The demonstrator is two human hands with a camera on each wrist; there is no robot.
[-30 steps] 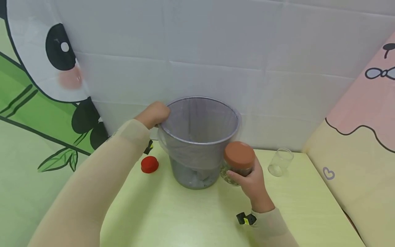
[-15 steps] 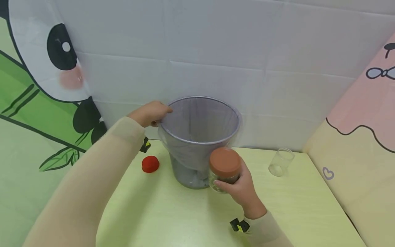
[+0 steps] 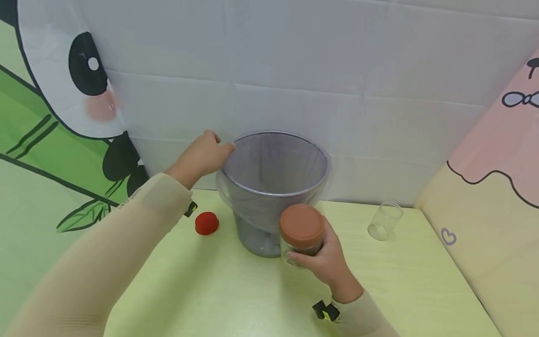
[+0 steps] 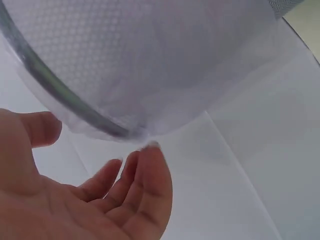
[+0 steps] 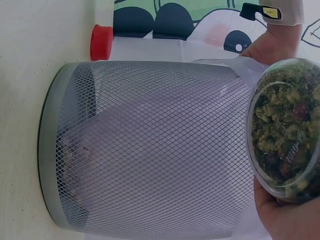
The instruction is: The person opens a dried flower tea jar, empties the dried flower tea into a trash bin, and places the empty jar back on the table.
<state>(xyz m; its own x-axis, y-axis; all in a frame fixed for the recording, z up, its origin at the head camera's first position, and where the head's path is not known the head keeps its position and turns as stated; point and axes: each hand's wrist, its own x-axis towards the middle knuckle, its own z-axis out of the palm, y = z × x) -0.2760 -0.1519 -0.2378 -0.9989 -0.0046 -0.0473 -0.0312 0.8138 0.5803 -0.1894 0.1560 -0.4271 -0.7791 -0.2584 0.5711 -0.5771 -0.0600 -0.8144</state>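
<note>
At the back of the bench (image 3: 236, 299), close to the wall (image 3: 294, 56), the bin (image 3: 254, 238) stands upright, a thin bag (image 3: 248, 210) folded over its round rim. The left hand (image 3: 202, 157) is at the rim's left side; its fingers are loosely bent and released, the thumb apart from them, one fingertip at or just beside the bag's edge. The right hand (image 3: 327, 262) grasps the jar (image 3: 301, 234) round its side, thumb in front, and holds it lifted in front of the bin, right of its middle. The right wrist view shows dried flowers (image 5: 285, 135) through the jar's base. Left of the bin, near its foot, sits the red cap (image 3: 207, 223). A wide gap parts the right hand from the glass (image 3: 385, 221), which stands near the bench's back edge; a narrower strip lies between glass and right edge. The bench's broadest room stretches in front of the bin.
</note>
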